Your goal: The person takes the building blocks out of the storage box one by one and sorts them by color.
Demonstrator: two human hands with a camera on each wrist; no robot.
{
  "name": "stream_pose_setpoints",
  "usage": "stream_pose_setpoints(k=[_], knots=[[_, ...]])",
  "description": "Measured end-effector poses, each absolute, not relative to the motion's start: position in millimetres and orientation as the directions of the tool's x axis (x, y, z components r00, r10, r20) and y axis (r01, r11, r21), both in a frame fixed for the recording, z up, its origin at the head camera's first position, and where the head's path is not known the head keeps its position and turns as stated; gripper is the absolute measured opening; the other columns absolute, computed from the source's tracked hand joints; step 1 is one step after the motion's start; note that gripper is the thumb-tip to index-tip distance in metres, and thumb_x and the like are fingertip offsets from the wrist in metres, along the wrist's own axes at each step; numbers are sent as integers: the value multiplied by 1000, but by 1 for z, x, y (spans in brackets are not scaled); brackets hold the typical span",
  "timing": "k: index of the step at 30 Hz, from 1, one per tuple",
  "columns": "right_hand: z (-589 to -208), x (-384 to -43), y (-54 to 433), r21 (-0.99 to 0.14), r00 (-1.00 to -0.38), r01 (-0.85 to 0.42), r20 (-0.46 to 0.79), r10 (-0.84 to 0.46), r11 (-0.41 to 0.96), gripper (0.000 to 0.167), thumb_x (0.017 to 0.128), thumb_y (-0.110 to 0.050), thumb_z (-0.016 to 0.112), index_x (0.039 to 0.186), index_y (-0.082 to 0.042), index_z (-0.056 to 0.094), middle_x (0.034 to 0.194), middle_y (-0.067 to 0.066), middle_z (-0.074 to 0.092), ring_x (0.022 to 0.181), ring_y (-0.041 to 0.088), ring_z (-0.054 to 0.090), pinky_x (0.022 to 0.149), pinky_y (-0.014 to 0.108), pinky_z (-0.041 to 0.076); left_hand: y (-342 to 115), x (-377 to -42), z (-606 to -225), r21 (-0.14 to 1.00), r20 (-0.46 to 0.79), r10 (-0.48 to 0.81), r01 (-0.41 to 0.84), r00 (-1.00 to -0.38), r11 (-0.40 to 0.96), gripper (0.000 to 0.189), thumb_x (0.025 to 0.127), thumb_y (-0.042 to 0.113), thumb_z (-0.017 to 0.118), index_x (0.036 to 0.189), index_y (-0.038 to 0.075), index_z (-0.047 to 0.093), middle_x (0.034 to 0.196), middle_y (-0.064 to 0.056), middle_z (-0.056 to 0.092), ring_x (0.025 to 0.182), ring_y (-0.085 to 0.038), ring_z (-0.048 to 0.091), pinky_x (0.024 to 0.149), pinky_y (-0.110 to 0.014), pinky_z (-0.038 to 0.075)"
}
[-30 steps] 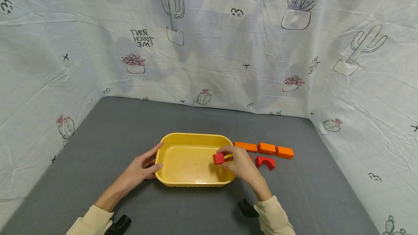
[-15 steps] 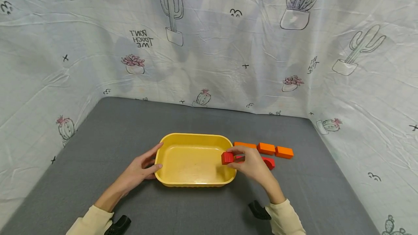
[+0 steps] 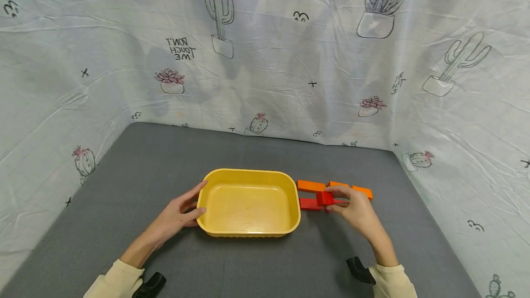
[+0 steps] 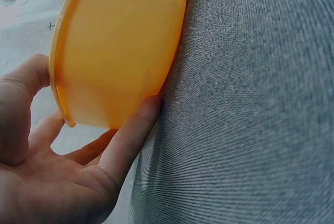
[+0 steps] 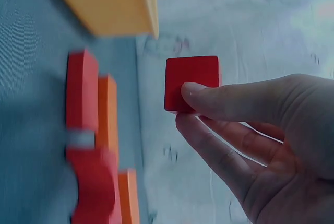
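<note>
My right hand (image 3: 359, 209) pinches a red cube (image 3: 325, 198) between thumb and fingers, above the blocks to the right of the tray. In the right wrist view the thumb lies on one face of the cube, fingertips beneath it. My left hand (image 3: 177, 211) holds the left end of the yellow plastic tray (image 3: 248, 232), thumb and index finger over its rim. The left wrist view shows other fingers against the tray's outer wall (image 4: 120, 36). A red rectangular block (image 3: 309, 204) and a red arch block (image 5: 94, 182) lie below the cube; my right hand mostly hides the arch in the head view.
Behind the red blocks stand several orange blocks (image 3: 311, 186) in a row, partly covered by the right hand. Grey cloth (image 3: 232, 266) covers the table. A white sheet (image 3: 273, 59) printed with cacti hangs around the back and sides.
My right hand has carried the red cube rightward, from over the tray's right end to over the red blocks. The left hand and the tray have stayed in place.
</note>
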State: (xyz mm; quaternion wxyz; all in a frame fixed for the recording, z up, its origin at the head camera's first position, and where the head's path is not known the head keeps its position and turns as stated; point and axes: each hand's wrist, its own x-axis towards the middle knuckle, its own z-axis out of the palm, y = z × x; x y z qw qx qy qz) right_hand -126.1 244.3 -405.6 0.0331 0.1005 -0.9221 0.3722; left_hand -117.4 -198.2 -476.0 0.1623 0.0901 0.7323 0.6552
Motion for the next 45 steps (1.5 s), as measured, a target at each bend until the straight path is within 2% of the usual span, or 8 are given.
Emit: stream_pose_setpoints(k=[7, 18, 23, 28, 34, 45], knots=[[-408, -121, 289, -598, -986, -156, 146, -85, 786, 42, 76, 7, 78, 116, 4, 67, 116, 27, 64, 99, 40, 67, 74, 37, 59, -196, -117, -478, 991, -117, 356, -83, -927, 108, 71, 97, 14, 62, 157, 27, 25, 158, -19, 25, 128, -38, 48, 83, -36, 58], [-423, -116, 332, -495, -994, -80, 104, -33, 865, 39, 75, 3, 81, 112, 3, 68, 103, 26, 69, 95, 43, 67, 71, 46, 58, -190, -118, -481, 991, -121, 367, -90, -922, 99, 71, 98, 14, 62, 157, 27, 25, 157, -20, 26, 124, -36, 51, 83, -36, 58], [-431, -119, 339, -486, -997, -43, 73, -9, 873, 38, 74, 4, 80, 111, 4, 69, 104, 28, 68, 94, 44, 67, 72, 49, 57, -191, -122, -480, 992, -101, 380, -63, -919, 111, 71, 98, 16, 62, 157, 27, 25, 155, -22, 29, 122, -36, 54, 82, -36, 58], [-442, -123, 341, -501, -999, -25, 41, -5, 865, 37, 74, 6, 80, 109, 6, 69, 105, 31, 67, 90, 42, 69, 72, 47, 58, -194, -121, -481, 992, -99, 398, -61, -912, 106, 71, 98, 16, 61, 157, 27, 24, 157, -23, 25, 123, -37, 52, 83, -36, 58], [-448, -124, 343, -480, -1000, 0, -6, -4, 877, 37, 74, 4, 80, 110, 5, 69, 110, 29, 66, 96, 43, 66, 74, 49, 57, -194, -120, -480, 992, -113, 404, -77, -908, 104, 72, 98, 16, 62, 157, 27, 23, 157, -22, 24, 125, -37, 51, 83, -37, 57], [-449, -131, 344, -468, -996, -79, 68, -53, 880, 39, 74, 7, 79, 111, 5, 68, 105, 28, 68, 92, 41, 68, 71, 48, 57, -191, -122, -470, 993, -89, 387, -50, -918, 109, 71, 97, 14, 62, 157, 26, 25, 157, -20, 25, 125, -37, 51, 83, -35, 58]])
